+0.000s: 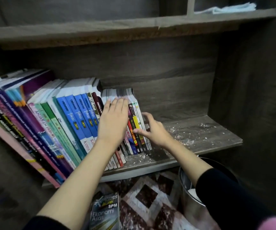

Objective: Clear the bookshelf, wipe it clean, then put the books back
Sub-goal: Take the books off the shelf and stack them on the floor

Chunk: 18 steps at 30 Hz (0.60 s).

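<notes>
Slim books [135, 122] stand at the right end of the row on the lower shelf [217, 140], spines facing the room and leaning left against the taller blue textbooks [77, 113]. Each spine's long axis runs from the front edge of the board up and back toward the rear panel.

The person's left hand [114, 122] lies flat across the spines and top edges of the slim books, fingers straight and together. It presses rather than grips. The right hand [154, 130] sits just beside the outermost book on its open side. Its thumb touches the dark spines low down, and its fingers [146, 116] curl near the last white cover. Motion blur hides whether that hold has closed.

The right hand is the nearer one to the end book, which lies immediately to its left, between the two hands. Any lift would probably have to come forward along the board, out from under the shelf above.

The bare stretch of board right of the books is strewn with pale glinting specks [183, 135], so the wiping looks not yet done. A blue cloth [233, 8] rests in an upper compartment, well apart from both hands.

Below the shelf, an economics workbook [105, 213] lies on a patterned rug [147, 196], with a metal bin [188, 193] near it on the right.
</notes>
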Tool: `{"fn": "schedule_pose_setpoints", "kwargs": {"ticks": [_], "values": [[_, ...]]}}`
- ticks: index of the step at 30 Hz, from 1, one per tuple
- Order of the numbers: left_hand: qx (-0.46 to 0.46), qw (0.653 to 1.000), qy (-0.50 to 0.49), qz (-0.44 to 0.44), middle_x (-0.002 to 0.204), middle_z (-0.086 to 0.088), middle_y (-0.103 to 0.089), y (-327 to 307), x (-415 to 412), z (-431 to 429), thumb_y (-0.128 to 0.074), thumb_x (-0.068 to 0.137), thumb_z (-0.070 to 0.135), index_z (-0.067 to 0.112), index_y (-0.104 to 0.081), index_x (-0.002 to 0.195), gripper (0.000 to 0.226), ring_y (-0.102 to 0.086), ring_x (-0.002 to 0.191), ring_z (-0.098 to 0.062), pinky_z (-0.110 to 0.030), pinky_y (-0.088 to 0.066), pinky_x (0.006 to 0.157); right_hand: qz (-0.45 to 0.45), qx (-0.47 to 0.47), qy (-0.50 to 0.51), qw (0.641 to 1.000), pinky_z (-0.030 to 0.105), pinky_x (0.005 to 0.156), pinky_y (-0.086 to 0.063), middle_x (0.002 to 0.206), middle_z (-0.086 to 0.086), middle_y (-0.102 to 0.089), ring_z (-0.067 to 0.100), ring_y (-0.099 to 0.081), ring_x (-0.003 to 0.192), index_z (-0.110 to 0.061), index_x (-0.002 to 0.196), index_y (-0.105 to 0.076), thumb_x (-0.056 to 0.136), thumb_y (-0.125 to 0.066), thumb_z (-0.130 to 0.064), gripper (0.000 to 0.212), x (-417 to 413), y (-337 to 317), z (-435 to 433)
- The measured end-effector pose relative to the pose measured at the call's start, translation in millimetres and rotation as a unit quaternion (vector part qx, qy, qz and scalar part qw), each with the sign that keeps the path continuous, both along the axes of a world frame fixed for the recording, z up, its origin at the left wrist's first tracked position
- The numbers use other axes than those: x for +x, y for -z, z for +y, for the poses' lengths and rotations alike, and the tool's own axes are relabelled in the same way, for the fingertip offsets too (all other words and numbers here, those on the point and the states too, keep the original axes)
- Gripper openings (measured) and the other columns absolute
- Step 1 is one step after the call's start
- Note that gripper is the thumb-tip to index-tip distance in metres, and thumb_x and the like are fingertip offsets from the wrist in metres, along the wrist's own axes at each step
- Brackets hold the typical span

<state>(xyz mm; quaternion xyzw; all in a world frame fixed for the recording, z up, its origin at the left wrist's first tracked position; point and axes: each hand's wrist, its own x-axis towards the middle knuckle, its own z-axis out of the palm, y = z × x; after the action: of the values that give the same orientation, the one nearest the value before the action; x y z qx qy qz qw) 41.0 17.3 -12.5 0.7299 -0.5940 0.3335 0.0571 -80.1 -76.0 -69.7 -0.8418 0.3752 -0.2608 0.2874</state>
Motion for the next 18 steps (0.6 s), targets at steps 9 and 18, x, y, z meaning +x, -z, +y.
{"fn": "schedule_pose_setpoints", "kwargs": {"ticks": [9, 18], "values": [[-0.039, 0.999, 0.028, 0.012, 0.152, -0.011, -0.03, 5, 3, -3, -0.056, 0.093, 0.015, 0.004, -0.02, 0.149, 0.067, -0.026, 0.142, -0.024, -0.032, 0.008, 0.112, -0.066, 0.008, 0.004, 0.998, 0.04, 0.096, -0.047, 0.127, 0.007, -0.061, 0.024, -0.059, 0.111, -0.024, 0.145, -0.03, 0.089, -0.054, -0.053, 0.068, -13, 18, -13], [-0.113, 0.826, 0.15, 0.531, 0.117, 0.004, -0.064, 18, -36, 11, -0.056, 0.094, 0.022, 0.011, -0.051, 0.135, 0.042, -0.057, 0.094, 0.008, -0.002, -0.037, 0.089, -0.133, 0.009, 0.065, 0.989, 0.024, 0.067, -0.035, 0.102, 0.006, -0.062, 0.018, -0.053, 0.088, -0.018, 0.137, -0.042, 0.094, -0.057, -0.027, 0.047, -21, 37, -5]]}}
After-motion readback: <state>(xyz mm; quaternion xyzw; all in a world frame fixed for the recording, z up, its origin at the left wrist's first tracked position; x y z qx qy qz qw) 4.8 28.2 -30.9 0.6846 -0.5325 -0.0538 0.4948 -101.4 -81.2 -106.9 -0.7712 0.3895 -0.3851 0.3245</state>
